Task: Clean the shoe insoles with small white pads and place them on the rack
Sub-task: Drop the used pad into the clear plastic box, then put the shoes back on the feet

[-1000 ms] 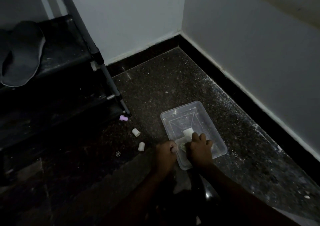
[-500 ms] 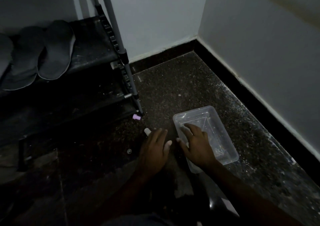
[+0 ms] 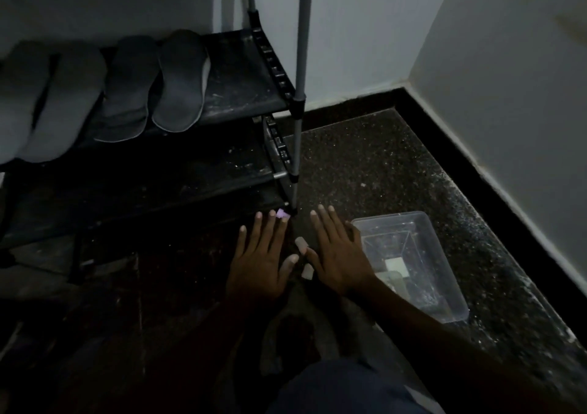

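Writing: no brand, label or lettering can be read anywhere in the dim view.
Insoles: four grey insoles, lying flat side by side on the upper shelf of the rack (image 3: 241, 95), at 10 to 11 o'clock from the hands.
Insole 1 (image 3: 22, 102): outermost left, partly cut by the frame edge.
Insole 2 (image 3: 65, 105): overlaps insole 1 along its edge.
Insole 3 (image 3: 128, 86): partly under insole 4.
Insole 4 (image 3: 181, 79): nearest the rack post (image 3: 301, 48).
Insole axis: each long axis runs from 6 to 12 o'clock with a slight lean to 1 o'clock; near ends overhang the shelf front.
Left hand (image 3: 262, 261): palm down, fingers spread and released, grasping nothing; fingertips near the post foot.
Right hand (image 3: 338, 254): palm down, fingers spread and released, grasping nothing; its outer edge overlaps the near corner of the container.
Container (image 3: 444, 254): one clear plastic rectangular tub on the speckled floor (image 3: 381, 165), at 3 o'clock from the right hand.
White pad (image 3: 396, 265): one square pad inside the tub; other contents are unclear.
Small caps: two white caps (image 3: 300, 242) between the hands; one purple cap (image 3: 282, 213) at the post foot, at the left fingertips.
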`<state>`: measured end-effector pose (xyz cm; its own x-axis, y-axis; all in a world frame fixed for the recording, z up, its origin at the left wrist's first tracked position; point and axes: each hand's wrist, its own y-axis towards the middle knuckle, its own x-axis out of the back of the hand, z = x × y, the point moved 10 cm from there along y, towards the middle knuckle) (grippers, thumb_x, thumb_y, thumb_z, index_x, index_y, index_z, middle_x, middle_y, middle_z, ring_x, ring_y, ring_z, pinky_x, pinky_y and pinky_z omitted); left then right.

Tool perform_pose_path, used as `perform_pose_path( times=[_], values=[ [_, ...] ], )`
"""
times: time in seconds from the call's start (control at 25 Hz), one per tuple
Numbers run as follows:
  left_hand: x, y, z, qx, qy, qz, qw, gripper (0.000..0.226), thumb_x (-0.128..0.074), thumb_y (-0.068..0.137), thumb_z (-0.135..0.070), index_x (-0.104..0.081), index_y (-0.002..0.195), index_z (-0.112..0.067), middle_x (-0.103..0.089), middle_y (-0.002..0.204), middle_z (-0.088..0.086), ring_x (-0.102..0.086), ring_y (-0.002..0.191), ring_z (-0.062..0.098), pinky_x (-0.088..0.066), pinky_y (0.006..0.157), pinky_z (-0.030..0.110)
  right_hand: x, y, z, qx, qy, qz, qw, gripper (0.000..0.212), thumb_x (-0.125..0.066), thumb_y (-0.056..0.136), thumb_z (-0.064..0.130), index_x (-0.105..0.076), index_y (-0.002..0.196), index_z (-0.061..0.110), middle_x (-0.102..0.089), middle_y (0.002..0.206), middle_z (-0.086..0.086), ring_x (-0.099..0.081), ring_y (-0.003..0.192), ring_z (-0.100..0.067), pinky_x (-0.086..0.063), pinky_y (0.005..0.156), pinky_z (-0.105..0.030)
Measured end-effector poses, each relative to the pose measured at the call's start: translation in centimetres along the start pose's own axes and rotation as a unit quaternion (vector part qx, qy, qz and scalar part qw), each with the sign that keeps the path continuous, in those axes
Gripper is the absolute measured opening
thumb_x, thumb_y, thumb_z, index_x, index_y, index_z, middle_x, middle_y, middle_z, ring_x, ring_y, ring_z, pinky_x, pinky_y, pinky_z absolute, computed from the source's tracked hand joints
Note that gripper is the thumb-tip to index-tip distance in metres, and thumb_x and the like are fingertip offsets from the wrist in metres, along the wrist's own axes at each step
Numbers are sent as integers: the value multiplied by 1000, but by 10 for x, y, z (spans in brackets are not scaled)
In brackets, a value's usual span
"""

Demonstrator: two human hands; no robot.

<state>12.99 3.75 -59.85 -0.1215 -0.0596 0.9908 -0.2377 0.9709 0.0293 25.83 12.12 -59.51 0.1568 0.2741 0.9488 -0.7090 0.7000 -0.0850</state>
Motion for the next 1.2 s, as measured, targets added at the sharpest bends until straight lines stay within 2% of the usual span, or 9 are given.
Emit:
perform_pose_path(
  times=[0.04,0.16,0.28,0.52,0.64,0.76,0.84,0.96,1.2],
  values=[
    [12,-10,36,41,-6,0,999,72,-32,103,-58,-17,162,-18,-6,170,3,1,158,23,-12,125,55,-5,15,38,28,-6,19,999,75,-21,105,61,-4,164,19,4,172,-2,10,159,-18,-8,126,-49],
    [10,-6,33,17,23,19,999,72,-26,103,-60,-19,162,-18,-9,170,6,-1,158,25,-15,124,56,-3,18,31,12,-23,6,1000,74,-23,105,61,-4,164,19,0,172,-2,8,159,-18,-12,127,-49],
    [23,-6,42,27,28,18,999,73,-21,103,-61,-19,161,-18,-11,170,7,-3,157,27,-16,123,56,4,21,43,12,-13,11,1000,74,-24,105,61,-6,165,20,-1,173,-2,7,159,-18,-9,126,-47],
    [100,-51,71,81,5,-12,997,70,-27,104,-58,-28,159,-16,-20,168,10,-12,157,29,-18,123,56,60,17,126,61,-31,48,996,75,-25,105,59,-14,164,13,-6,172,-7,2,159,-21,-14,124,-50],
    [145,-78,86,118,-14,-23,993,69,-34,103,-55,-29,159,-15,-21,168,10,-12,157,29,-18,123,56,89,9,174,102,-33,40,993,74,-27,105,57,-21,162,11,-16,171,-10,-8,159,-25,-18,123,-52],
    [187,-105,108,155,-27,-17,987,70,-24,103,-58,-29,159,-16,-22,167,9,-12,157,28,-19,122,55,112,5,223,145,-56,31,987,74,-28,103,55,-30,159,7,-26,167,-14,-21,157,-29,-24,121,-54],
    [208,-123,125,181,-31,-8,983,71,-20,103,-58,-28,159,-16,-21,167,10,-11,157,29,-19,122,56,122,4,256,165,-60,35,984,74,-26,103,55,-30,159,7,-27,167,-14,-20,157,-28,-22,121,-53],
    [239,-159,157,218,-37,-10,975,68,-30,104,-55,-28,159,-15,-20,168,10,-9,157,28,-18,123,56,128,0,313,194,-46,61,978,74,-26,103,54,-29,160,7,-25,168,-14,-18,158,-28,-26,120,-53],
    [273,-240,232,308,-52,-21,950,70,-43,102,-52,-27,160,-15,-21,168,10,-11,157,29,-19,122,56,113,-8,418,270,-52,75,959,71,-32,104,52,-38,156,5,-33,164,-15,-27,155,-30,-29,121,-49]
  ],
)
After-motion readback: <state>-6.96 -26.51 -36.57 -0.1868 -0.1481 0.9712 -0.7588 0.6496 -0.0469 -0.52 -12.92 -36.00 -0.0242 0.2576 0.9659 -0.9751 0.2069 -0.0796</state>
